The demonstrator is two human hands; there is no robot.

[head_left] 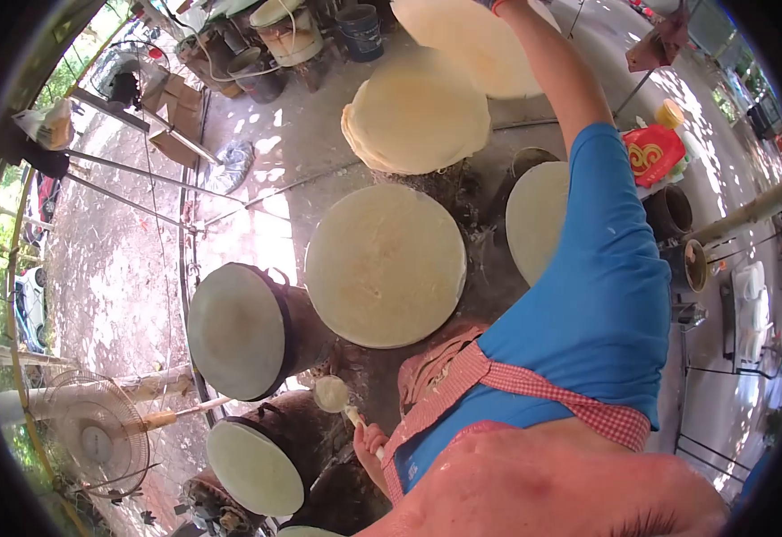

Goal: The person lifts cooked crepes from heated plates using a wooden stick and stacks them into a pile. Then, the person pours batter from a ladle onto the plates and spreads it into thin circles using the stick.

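Low at the centre, my left hand (370,440) is wrapped round the pale handle of a ladle (331,394) whose round bowl looks filled with something cream-coloured. Up at the top edge is my right hand (491,4), mostly cut off, so its fingers cannot be made out; it is beside a large pale round sheet (507,54). Below that sheet lies a stack of thin round pancakes (409,134), its upper part blurred. A large round griddle (386,268) in the middle bears a pale flat layer. Another round surface (534,215) is partly covered by my blue sleeve.
Two more drum-like stoves with round tops, one greyish (236,331) and one pale (255,465), stand at left. A fan (97,443) is at lower left. Buckets (291,38) stand at the back; a red bag (653,154) lies at right. Metal poles (131,183) cross the left side.
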